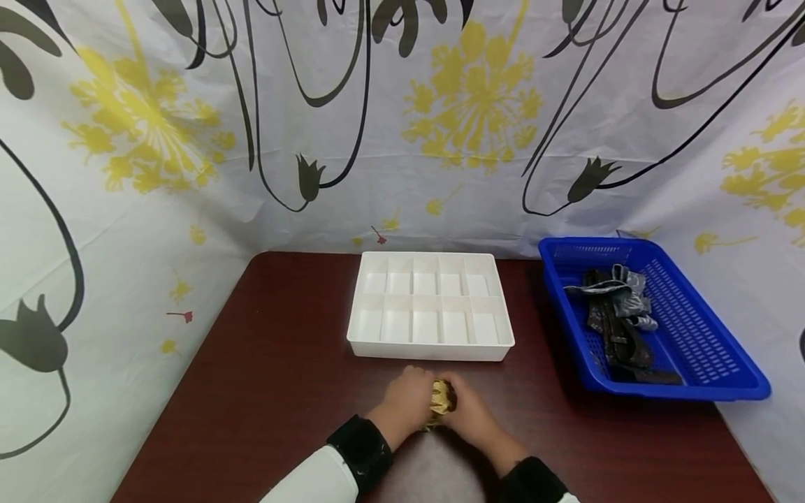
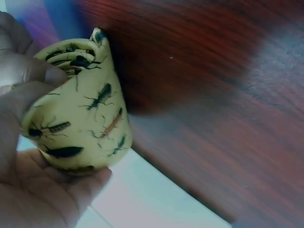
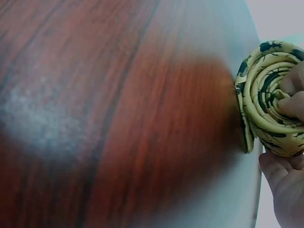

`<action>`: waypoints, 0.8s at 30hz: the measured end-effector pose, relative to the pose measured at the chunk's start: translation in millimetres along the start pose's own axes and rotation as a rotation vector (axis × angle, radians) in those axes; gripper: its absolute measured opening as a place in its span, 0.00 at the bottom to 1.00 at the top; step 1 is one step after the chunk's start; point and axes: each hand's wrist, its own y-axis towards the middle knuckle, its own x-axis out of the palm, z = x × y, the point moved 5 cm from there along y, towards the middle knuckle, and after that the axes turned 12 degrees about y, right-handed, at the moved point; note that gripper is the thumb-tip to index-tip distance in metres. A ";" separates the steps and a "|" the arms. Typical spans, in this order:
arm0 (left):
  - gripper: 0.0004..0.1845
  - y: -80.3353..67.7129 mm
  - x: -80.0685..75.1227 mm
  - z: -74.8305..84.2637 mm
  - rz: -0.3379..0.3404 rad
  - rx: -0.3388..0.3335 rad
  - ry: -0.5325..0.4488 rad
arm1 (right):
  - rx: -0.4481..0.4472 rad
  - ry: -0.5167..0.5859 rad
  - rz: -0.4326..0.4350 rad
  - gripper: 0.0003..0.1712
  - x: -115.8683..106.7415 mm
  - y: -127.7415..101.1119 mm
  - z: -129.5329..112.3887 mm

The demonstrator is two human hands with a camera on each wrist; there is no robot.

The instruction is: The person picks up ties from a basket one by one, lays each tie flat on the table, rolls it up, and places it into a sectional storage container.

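A yellow necktie (image 1: 440,399) printed with dark insects is wound into a thick roll between both hands, low over the table in front of the white tray. My left hand (image 1: 410,397) grips one side of it. In the left wrist view the printed outer layer of the necktie (image 2: 102,111) shows, its end sticking up past the coil. From the other side my right hand (image 1: 470,413) holds the roll. The right wrist view shows the spiral end of the necktie (image 3: 259,102), with fingertips (image 3: 294,102) at its centre and a loose end hanging along the side.
Just beyond the hands stands a white tray (image 1: 430,353) split into two rows of compartments. At the right a blue basket (image 1: 711,335) holds several dark and grey strips of cloth (image 1: 619,314). All stand on a dark red-brown table (image 1: 283,335); patterned cloth (image 1: 377,140) hangs behind.
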 end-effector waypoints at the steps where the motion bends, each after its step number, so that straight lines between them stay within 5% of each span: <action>1: 0.24 -0.4 0.3 -1.1 0.002 0.020 -0.040 | 0.008 0.016 0.000 0.35 -0.1 -0.1 1.5; 5: 0.43 -5.3 4.8 -12.6 -0.031 0.074 -0.361 | 0.029 0.073 -0.005 0.33 -0.8 -0.5 4.6; 8: 0.49 -11.2 10.3 -26.7 -0.062 -0.007 -0.628 | 0.053 0.118 -0.014 0.32 -1.9 -0.9 6.7; 11: 0.44 -15.2 19.4 -36.3 -0.102 -0.127 -0.856 | 0.073 0.162 -0.012 0.33 -3.0 -1.7 9.0; 15: 0.32 -13.6 34.6 -35.2 -0.194 -0.195 -1.148 | 0.062 0.195 -0.008 0.34 -3.9 -2.9 9.2; 18: 0.30 -11.2 41.1 -32.1 -0.238 -0.196 -1.269 | 0.044 0.205 -0.032 0.32 -3.6 -3.1 7.4; 24: 0.40 -11.6 40.4 -30.9 -0.328 -0.119 -1.338 | -0.056 0.151 -0.160 0.24 -0.4 -4.3 -4.1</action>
